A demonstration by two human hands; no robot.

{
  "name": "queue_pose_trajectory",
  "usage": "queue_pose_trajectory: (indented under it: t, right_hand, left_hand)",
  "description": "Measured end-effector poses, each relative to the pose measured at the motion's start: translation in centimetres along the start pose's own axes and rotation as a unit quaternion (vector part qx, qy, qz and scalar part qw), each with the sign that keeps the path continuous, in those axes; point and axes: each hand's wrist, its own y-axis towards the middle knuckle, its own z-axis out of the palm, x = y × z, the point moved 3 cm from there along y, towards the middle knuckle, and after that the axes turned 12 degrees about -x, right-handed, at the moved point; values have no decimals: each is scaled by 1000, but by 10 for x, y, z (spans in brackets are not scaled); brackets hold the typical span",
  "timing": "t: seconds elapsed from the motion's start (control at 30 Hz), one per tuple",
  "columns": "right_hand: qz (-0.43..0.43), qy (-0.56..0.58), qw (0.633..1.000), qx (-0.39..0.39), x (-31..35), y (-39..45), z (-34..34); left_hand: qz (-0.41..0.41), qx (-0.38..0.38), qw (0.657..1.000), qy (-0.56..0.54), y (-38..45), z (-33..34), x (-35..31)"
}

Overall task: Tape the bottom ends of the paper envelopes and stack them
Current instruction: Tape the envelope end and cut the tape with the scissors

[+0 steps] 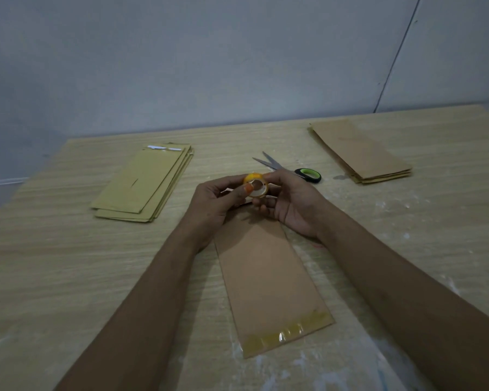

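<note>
A brown paper envelope lies lengthwise on the table in front of me, with yellowish clear tape across its near end. Above its far end both hands hold a small roll of tape. My left hand pinches the roll from the left, thumb on its face. My right hand curls round it from the right and below. A stack of yellowish envelopes lies at the left. A stack of brown envelopes lies at the far right.
Scissors with a black and green handle lie open on the wooden table just beyond my hands. A grey wall stands behind the table. White smears mark the table's right side.
</note>
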Motion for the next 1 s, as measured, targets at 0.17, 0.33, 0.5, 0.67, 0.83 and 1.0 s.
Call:
queue_pose_trajectory:
  t: [0.17,0.33,0.5,0.67,0.83,1.0]
  right_hand:
    - [-9,-5,1000,-9,-1,1,-1]
    - [-7,-4,1000,16,-1,0,-1]
    - [2,28,998,49,0,-3,-4]
    - [-7,11,999,33,-2,0,-4]
    - [-1,40,998,49,-2,-2,-5]
    - [-14,29,999,44,-3,-1,-3]
  left_hand:
    - [11,-10,1000,16,1,-3,0]
    - [5,-12,1000,7,0,-1,-1]
    - [-7,-19,1000,-22,1,-1,1]
    - [1,-13,1000,-24,-1,-1,-1]
    - [-5,-10,1000,-13,1,-2,1]
    - [-4,-12,1000,-21,1,-3,0]
